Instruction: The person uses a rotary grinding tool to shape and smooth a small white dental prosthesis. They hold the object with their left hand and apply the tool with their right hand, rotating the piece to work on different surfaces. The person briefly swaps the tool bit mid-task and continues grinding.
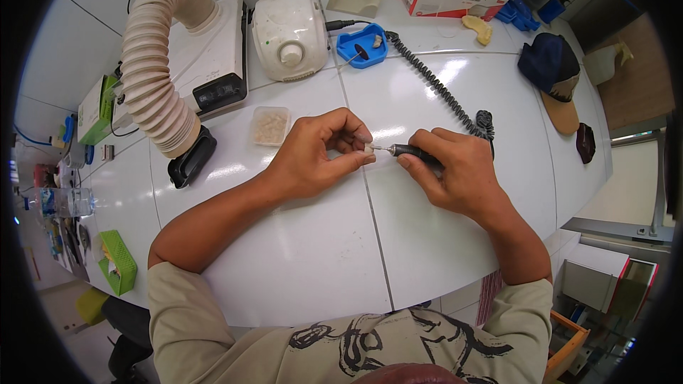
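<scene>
Between the fingertips of my left hand is a small whitish, tooth-like piece, partly hidden by the fingers. My right hand grips a dark rotary handpiece, pointing left. Its thin metal bur reaches the small piece or nearly so; I cannot tell whether they touch. A black coiled cord runs up from near my right hand toward a white control unit with a round knob. Left of my left hand sits a clear plastic box of small pale bits.
A ribbed suction hose with a black nozzle bends down at the left. Behind my hands stand a blue tray, a red and white carton and a yellowish cast. A cap lies right; a green basket lies left.
</scene>
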Demonstrator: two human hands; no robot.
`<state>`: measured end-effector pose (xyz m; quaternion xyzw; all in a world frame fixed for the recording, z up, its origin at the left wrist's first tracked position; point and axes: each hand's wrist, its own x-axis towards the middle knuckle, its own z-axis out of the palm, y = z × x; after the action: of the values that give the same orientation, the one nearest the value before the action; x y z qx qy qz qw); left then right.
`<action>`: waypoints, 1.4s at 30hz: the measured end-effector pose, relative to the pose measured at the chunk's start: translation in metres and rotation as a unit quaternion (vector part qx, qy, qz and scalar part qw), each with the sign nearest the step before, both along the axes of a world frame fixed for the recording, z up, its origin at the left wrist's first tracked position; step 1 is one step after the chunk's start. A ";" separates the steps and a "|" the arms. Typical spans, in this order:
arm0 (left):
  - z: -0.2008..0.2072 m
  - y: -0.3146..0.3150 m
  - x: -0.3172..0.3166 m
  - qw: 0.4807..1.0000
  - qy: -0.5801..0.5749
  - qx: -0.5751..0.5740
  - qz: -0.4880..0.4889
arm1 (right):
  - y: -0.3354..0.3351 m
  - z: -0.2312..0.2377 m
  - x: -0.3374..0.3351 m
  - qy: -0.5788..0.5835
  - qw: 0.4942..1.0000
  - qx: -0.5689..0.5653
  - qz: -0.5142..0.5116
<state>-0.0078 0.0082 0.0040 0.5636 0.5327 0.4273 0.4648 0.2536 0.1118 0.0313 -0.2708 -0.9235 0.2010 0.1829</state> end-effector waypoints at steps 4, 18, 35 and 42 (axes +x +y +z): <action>0.001 0.000 0.000 1.000 0.014 0.008 -0.001 | -0.001 0.003 -0.002 0.000 1.000 0.000 0.005; -0.001 0.000 -0.001 1.000 0.019 0.012 -0.009 | -0.001 0.002 -0.002 -0.006 1.000 0.017 0.012; -0.002 0.000 0.000 0.998 0.049 0.027 -0.018 | 0.001 0.005 0.000 -0.031 0.999 0.008 0.018; 0.003 -0.001 0.000 0.997 0.063 0.028 -0.021 | 0.000 0.005 -0.001 -0.027 0.999 0.012 0.024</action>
<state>-0.0076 0.0075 0.0066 0.6133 0.5371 0.3960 0.4227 0.2522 0.1122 0.0364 -0.2519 -0.9367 0.1867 0.1560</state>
